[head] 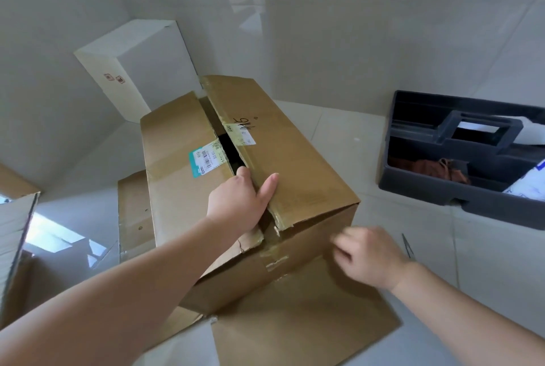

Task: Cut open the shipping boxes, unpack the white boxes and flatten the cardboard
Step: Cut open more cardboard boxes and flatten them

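Note:
A brown shipping box (pixel 298 176) stands on the floor, its top seam split open with a dark gap between the two flaps. My left hand (pixel 239 203) has its fingers hooked into that gap and its thumb lying on top of the right flap, gripping the flap's edge. My right hand (pixel 368 253), fingers loosely curled and blurred, hovers by the box's near right corner and holds nothing. One white box (pixel 138 64) stands behind the shipping box against the wall. Flattened cardboard (pixel 298 321) lies under and in front of the box.
A dark plastic toolbox (pixel 472 194) with a handle and mixed contents sits open on the right. Scissors (pixel 408 246) lie on the tiled floor just past my right hand. More cardboard (pixel 14 236) stands at the left edge.

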`<action>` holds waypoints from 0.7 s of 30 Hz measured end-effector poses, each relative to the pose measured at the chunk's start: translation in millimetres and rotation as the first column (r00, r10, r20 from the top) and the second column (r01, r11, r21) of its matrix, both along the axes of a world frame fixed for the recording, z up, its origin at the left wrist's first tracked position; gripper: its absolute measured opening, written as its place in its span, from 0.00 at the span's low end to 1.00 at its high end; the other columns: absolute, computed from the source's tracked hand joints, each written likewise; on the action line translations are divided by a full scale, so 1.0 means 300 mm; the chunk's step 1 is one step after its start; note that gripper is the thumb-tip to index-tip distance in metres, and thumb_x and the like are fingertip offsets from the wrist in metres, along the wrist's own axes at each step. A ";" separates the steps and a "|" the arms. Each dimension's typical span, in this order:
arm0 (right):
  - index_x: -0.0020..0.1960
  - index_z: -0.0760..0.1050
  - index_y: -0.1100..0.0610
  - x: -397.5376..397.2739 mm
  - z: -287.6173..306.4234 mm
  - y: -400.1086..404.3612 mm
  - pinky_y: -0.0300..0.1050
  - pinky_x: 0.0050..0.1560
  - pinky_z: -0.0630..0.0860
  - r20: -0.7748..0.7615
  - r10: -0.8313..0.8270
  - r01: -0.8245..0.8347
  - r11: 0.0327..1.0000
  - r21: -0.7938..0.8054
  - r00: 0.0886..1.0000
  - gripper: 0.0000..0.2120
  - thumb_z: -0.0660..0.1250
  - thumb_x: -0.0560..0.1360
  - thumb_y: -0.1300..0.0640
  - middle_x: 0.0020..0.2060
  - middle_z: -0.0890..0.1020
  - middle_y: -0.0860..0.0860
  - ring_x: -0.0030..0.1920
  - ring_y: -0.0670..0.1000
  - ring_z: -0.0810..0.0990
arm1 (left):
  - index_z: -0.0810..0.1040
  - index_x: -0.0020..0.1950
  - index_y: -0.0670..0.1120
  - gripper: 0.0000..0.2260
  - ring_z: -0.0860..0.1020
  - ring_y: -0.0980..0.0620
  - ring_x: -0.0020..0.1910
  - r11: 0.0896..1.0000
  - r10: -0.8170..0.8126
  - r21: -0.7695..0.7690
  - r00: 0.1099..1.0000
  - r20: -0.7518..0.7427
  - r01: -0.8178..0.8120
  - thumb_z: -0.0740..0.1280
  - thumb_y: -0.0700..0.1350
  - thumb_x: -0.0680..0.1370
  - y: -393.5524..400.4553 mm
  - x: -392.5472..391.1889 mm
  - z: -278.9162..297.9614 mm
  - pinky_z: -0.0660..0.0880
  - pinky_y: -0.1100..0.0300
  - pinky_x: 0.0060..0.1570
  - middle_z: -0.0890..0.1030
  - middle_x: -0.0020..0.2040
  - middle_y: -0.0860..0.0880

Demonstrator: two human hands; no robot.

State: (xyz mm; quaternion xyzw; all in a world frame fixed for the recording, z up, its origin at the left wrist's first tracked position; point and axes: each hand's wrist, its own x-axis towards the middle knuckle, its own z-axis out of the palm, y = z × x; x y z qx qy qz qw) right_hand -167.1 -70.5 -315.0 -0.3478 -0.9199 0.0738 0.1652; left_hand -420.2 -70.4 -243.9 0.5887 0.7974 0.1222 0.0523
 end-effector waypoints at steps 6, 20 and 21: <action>0.61 0.79 0.60 -0.208 0.131 -0.083 0.45 0.53 0.80 -0.106 0.196 -0.182 0.975 0.131 0.975 0.21 0.71 0.68 0.64 0.53 0.82 0.57 0.50 0.54 0.82 | 0.67 0.52 0.48 0.33 0.74 0.52 0.30 0.995 -0.081 0.056 0.996 -0.028 0.083 0.38 0.72 0.71 -0.012 0.000 0.061 0.70 0.58 0.28 0.76 0.32 0.52; 0.75 0.61 0.57 -0.143 0.251 0.114 0.51 0.72 0.50 0.057 -0.341 0.328 0.930 0.166 0.938 0.30 0.64 0.75 0.63 0.76 0.53 0.62 0.77 0.60 0.49 | 0.72 0.50 0.52 0.10 0.75 0.49 0.42 0.964 -0.147 -0.259 0.925 -0.349 0.056 0.63 0.39 0.71 -0.120 -0.115 0.357 0.66 0.60 0.32 0.74 0.39 0.52; 0.76 0.58 0.57 -0.139 0.249 0.137 0.50 0.73 0.45 0.097 -0.375 0.359 0.921 0.149 0.922 0.30 0.61 0.76 0.61 0.77 0.49 0.63 0.77 0.60 0.44 | 0.72 0.50 0.51 0.10 0.76 0.49 0.43 0.961 -0.156 -0.276 0.892 -0.425 0.037 0.64 0.40 0.72 -0.127 -0.121 0.375 0.65 0.60 0.34 0.75 0.40 0.52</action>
